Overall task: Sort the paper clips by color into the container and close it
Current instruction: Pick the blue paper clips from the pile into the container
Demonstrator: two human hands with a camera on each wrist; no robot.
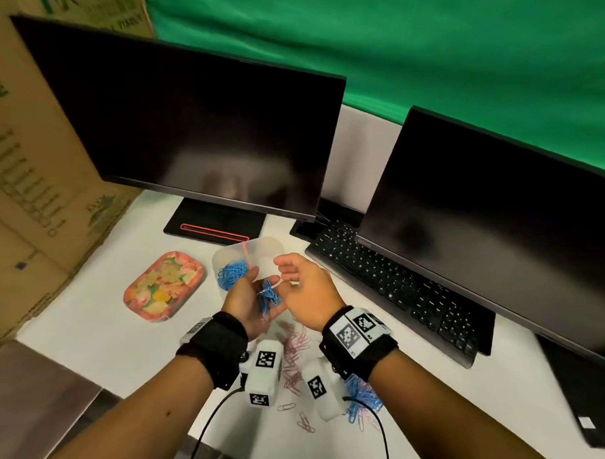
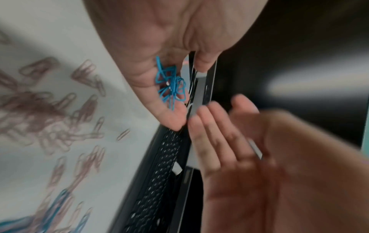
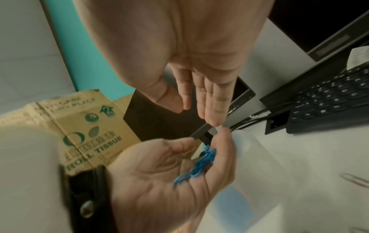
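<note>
My left hand [image 1: 257, 293] is turned palm up above the table, fingers curled round a small tangle of blue paper clips [image 1: 269, 295] [image 2: 171, 85] [image 3: 201, 164]. My right hand [image 1: 286, 273] hovers just to its right with straight, relaxed fingers [image 3: 207, 102] and holds nothing. Behind both hands stands the translucent container [image 1: 269, 243]; its left compartment holds a heap of blue clips [image 1: 231, 273]. Loose pink clips [image 1: 295, 349] lie on the table under my wrists, and more blue clips [image 1: 360, 396] lie under the right wrist.
The floral lid [image 1: 163, 286] lies left of the container. A black keyboard [image 1: 402, 291] and two dark monitors [image 1: 195, 129] stand close behind and to the right. Cardboard boxes [image 1: 28, 185] wall off the left side.
</note>
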